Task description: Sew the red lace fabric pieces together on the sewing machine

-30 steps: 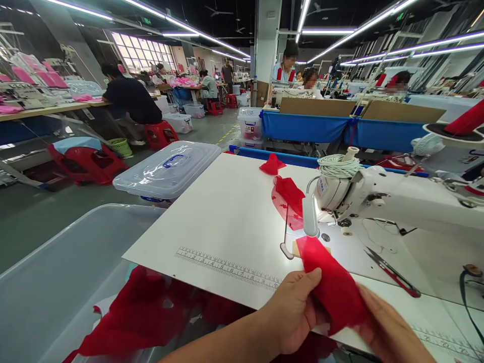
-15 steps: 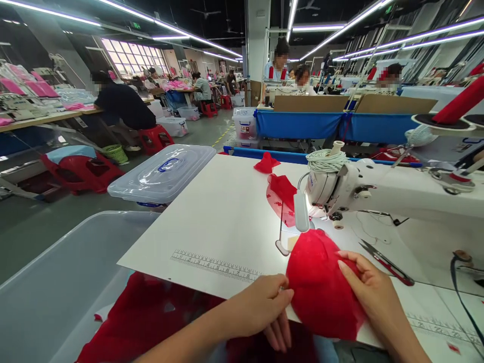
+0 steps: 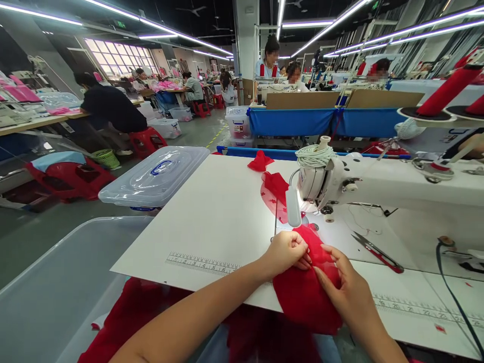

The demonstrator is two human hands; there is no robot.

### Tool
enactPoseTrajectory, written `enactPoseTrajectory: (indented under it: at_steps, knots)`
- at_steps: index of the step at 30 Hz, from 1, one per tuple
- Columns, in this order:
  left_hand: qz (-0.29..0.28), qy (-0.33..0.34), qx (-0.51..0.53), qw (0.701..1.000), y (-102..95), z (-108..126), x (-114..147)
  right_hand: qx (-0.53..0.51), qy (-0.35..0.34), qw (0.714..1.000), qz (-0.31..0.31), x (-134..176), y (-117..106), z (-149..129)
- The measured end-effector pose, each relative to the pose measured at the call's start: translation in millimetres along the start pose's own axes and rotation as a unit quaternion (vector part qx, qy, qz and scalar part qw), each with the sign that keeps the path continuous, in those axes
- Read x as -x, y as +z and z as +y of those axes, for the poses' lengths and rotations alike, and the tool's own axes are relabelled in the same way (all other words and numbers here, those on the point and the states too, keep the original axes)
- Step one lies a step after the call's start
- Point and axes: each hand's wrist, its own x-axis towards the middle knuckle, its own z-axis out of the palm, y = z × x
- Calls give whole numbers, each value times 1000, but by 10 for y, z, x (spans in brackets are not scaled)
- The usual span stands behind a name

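A piece of red fabric (image 3: 302,297) lies across the front edge of the white table, its far end close to the sewing machine (image 3: 321,181). My left hand (image 3: 289,251) is closed in a pinch on the fabric's upper left part. Thumb and fingers of my right hand (image 3: 346,282) grip the same piece from the right side. Between the two hands the cloth is creased. Beyond it, left of the machine head, lie a sheer red piece with a denser red part (image 3: 276,189) and a small red scrap (image 3: 260,161).
Thread snips (image 3: 378,253) lie on the table right of my hands. A printed ruler (image 3: 200,263) runs along the tabletop (image 3: 212,217). At left stand an open plastic bin (image 3: 71,262) and a lidded box (image 3: 159,174). Red thread cones (image 3: 449,91) rise at the right.
My left hand has moved up and right over the red fabric and pinches it there. The fabric has been folded or turned, with more creases near its top. The view has shifted slightly.
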Motion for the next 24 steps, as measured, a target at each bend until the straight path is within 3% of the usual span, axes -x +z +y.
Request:
enactPoseTrajectory:
  at_steps: [4,6,11,16,21,24]
  knots:
    - [-5,-10,7,1000,-12,-8,13,-191,60,976,-85,-132,-19,18]
    - [-6,-5,2,1000,1,-30,-17,-224,56,968,-96,-168,9,18]
    - [-18,18,-1,1000,15,-85,-91,-202,53,974,-83,-133,85,36]
    - [-35,20,14,999,-16,-110,-93,-172,89,981,10,-117,12,22]
    - [-26,52,11,998,-38,-174,-50,-103,97,989,-30,-210,-59,-7]
    - [-8,75,5,997,-39,-228,-25,15,33,999,-27,-265,-45,-26]
